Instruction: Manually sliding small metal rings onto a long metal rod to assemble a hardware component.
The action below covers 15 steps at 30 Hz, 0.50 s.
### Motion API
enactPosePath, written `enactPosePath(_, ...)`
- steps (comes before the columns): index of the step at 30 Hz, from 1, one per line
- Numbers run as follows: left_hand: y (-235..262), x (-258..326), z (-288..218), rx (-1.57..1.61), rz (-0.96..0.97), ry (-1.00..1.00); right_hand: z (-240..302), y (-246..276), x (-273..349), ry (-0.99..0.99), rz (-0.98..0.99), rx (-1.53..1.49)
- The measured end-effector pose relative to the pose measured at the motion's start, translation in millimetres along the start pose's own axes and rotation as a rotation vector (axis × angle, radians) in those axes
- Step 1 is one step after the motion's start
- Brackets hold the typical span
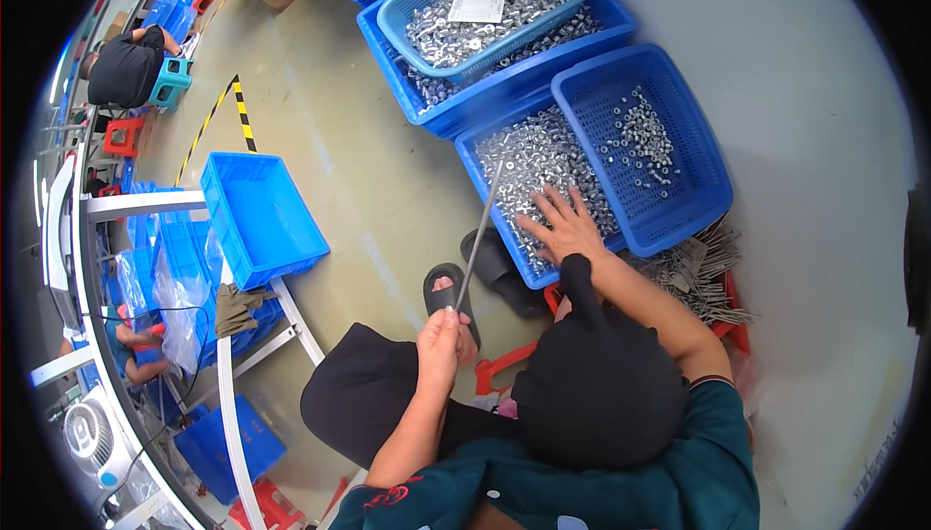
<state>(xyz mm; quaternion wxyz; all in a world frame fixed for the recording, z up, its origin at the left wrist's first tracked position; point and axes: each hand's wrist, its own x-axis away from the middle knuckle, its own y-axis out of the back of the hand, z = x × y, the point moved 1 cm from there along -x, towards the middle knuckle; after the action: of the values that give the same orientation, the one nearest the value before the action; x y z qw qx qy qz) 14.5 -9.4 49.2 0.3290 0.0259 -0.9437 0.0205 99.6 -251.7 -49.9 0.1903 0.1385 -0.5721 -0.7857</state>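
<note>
Rod: a thin metal rod (479, 231) slants up from the left hand (441, 341) toward the crate of metal parts (543, 157), its upper end above the crate's near-left rim.
Left hand: fingers curled and pressed together around the rod's lower end, above the person's knee.
Right hand: the right hand (565, 226) lies palm down on the small silvery parts in the crate, fingers spread wide.
Crate of parts: blue, on the floor in front of the person, filled with shiny nuts or sleeves.
Mesh basket: a blue mesh basket (679, 210) sits tilted on the crate's right side, with a few parts scattered in it.
Further baskets: a second crate and a lighter blue basket (485, 1) beyond, heaped with parts, a white paper sheet on top.
Rod bundle: grey metal pieces (703, 273) lie piled just right of the right forearm.
Empty crate: a blue crate (262, 215) rests on a white frame to the left.
Feet: black sandals (451, 288) on the floor below the rod.
</note>
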Motion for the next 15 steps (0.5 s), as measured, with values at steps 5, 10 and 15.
enactPosePath(5, 7.4, -4.0, 7.3, -0.004, 0.002, -0.035, -10.0, -15.1, -25.0, 0.056, -0.177, 0.031)
enactPosePath(10, 3.9, -6.3, 11.6, 0.013, 0.014, -0.052, -11.1, -23.1, -44.1, 0.017, -0.336, 0.096)
enactPosePath(15, -0.9, -9.2, 18.1, -0.023, -0.001, -0.017, -13.9, -14.1, -51.9, -0.150, -0.316, -0.045)
